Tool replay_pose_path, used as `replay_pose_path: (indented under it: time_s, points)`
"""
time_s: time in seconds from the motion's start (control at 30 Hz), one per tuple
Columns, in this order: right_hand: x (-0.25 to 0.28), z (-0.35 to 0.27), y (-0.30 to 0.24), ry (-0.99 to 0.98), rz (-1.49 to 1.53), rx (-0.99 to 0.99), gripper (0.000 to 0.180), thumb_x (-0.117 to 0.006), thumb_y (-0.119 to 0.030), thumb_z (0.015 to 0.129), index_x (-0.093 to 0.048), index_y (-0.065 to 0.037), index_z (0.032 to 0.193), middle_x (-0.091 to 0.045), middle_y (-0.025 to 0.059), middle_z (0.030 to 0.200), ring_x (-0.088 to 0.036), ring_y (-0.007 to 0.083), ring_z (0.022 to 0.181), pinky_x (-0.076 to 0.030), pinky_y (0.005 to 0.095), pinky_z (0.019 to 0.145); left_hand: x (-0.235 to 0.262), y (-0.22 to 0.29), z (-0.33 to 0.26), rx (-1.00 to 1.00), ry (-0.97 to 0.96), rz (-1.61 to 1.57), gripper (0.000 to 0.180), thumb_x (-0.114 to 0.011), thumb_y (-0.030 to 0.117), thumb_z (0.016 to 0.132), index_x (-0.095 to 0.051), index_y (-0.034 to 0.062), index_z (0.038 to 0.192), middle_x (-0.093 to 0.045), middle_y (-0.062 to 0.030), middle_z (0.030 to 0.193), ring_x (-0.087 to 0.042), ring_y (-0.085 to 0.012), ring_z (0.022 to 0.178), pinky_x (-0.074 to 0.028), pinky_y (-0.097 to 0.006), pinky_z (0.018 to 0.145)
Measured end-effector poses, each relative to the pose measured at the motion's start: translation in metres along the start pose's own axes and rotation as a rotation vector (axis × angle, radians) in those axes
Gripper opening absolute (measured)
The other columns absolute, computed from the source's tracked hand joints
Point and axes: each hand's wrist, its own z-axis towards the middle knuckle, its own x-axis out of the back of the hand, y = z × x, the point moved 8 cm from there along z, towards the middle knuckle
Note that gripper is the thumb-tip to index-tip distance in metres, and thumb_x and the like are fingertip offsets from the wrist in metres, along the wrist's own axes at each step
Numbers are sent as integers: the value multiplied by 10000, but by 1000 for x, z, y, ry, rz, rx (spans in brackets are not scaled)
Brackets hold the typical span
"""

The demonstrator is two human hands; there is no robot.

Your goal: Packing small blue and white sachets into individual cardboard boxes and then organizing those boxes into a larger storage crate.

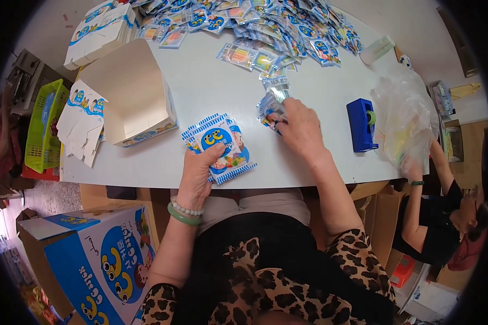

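My left hand (199,165) is closed on a stack of blue-and-white candy packets (229,142), held just above the front of the table with the thumb pressed on top. To its right, my right hand (300,125) has its fingers bent around another packet (270,110). A further shiny packet (277,83) lies just beyond those fingertips. Left of my left hand, an open white carton (133,92) lies with its mouth toward me, and its visible inside shows no packets. A large heap of packets (276,27) covers the far side of the table.
Flattened cartons (100,32) are stacked at the far left, with one loose flattened carton (83,122) nearer. A blue tape dispenser (361,125) and a clear plastic bag (406,108) stand right. Another person (442,216) reaches into the bag. A large printed box (100,260) stands lower left.
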Motion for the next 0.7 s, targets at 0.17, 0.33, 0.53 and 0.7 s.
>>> replay_pose_path:
  time_s: [0.17,0.33,0.53,0.7]
  points:
    - [18,-12,-14,3,364,-67,413,-675,-59,722,-523,-58,1106,-593,159,1010,-563,374,924,-442,460,796,0,2,-3,-11,-2,12,404,-712,35,792,-555,-22,1159,-669,-137,1052,-682,-223,911,-582,-356,785]
    - [13,-25,-12,-95,29,-43,457,-666,-88,736,-522,-48,1168,-622,143,1073,-612,322,943,-479,402,832,-2,-1,-3,-21,-6,16,386,-700,46,801,-562,-18,1155,-670,-139,1055,-679,-225,925,-575,-352,793]
    - [4,-32,-14,-310,1155,-368,442,-685,-155,746,-531,-6,1132,-626,75,1032,-590,132,966,-470,282,837,-9,-5,-1,-54,35,34,357,-681,47,816,-566,-16,1149,-678,-125,1016,-682,-207,882,-576,-342,773]
    - [-47,-36,-68,-399,1370,-289,415,-663,-181,805,-503,-38,1160,-578,50,1058,-518,107,974,-432,274,879,-15,0,1,-229,112,162,291,-592,163,924,-544,2,1162,-661,-102,1024,-671,-175,869,-571,-310,742]
